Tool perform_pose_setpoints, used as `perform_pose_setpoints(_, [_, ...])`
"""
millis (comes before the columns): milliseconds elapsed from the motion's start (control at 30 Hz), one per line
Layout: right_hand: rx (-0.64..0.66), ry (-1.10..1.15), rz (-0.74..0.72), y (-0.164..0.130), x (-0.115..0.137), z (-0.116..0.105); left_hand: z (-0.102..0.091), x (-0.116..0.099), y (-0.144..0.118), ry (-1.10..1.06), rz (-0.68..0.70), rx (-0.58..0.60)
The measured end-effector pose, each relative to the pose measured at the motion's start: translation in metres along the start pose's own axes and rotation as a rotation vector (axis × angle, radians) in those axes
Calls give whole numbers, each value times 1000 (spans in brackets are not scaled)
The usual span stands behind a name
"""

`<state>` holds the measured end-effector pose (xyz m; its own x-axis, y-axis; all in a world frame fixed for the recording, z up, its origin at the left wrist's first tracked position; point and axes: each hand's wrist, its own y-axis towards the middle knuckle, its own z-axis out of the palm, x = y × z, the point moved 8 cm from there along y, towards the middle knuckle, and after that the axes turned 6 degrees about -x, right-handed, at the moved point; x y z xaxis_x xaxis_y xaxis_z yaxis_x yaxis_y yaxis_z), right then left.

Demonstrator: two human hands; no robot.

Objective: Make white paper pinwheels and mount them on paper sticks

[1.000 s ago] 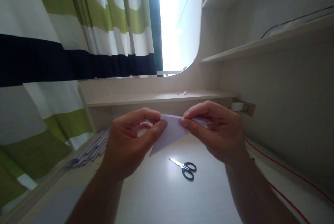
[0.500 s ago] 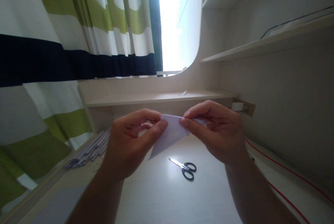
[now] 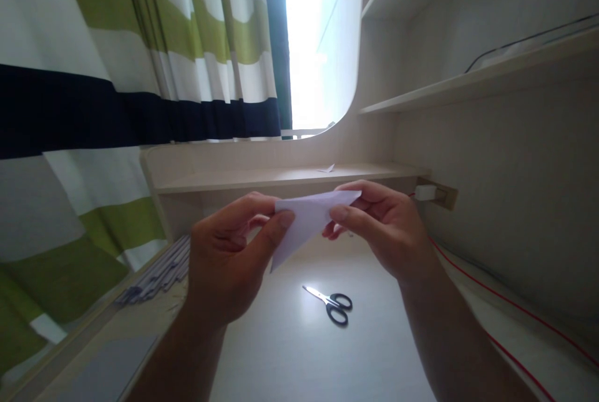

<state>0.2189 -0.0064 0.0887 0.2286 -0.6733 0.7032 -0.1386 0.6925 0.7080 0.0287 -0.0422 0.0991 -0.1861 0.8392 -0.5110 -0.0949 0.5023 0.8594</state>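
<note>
Between my hands, above the desk, a folded sheet of white paper point(image 3: 306, 220) is held up as a triangle, one point hanging down toward the left. My left hand point(image 3: 234, 252) pinches its left corner between thumb and fingers. At the other side my right hand point(image 3: 381, 224) grips the paper, thumb on the near face and fingers mostly hidden behind it. Below lies a pair of scissors point(image 3: 330, 304) with black handles, tips pointing up and left, touched by neither hand.
Several folded paper strips point(image 3: 156, 274) are stacked at the desk's left side. A grey flat sheet point(image 3: 110, 364) lies front left. A small folded paper piece point(image 3: 327, 168) rests on the back shelf point(image 3: 262, 176). Red cable point(image 3: 496, 299) runs along the right, below a white plug point(image 3: 425, 192).
The paper's right corner has swung up and now shows in front of my right fingers. My right thumb has shifted slightly right, and my left hand a little left.
</note>
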Motion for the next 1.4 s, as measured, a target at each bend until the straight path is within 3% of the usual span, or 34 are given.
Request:
perform_pose_setpoints(433, [-113, -39, -17, -1, 8, -5, 5, 5, 3, -56, -60, 43])
perform_pose_setpoints(700, [-34, -222, -75, -5, 14, -1, 10, 8, 3, 19, -104, 252])
perform_pose_setpoints(1000, [-106, -73, -45, -1, 10, -6, 7, 4, 3, 47, -67, 183])
perform_pose_setpoints(1400, [-125, -217, -72, -2, 19, -14, 7, 7, 4, 29, -80, 214])
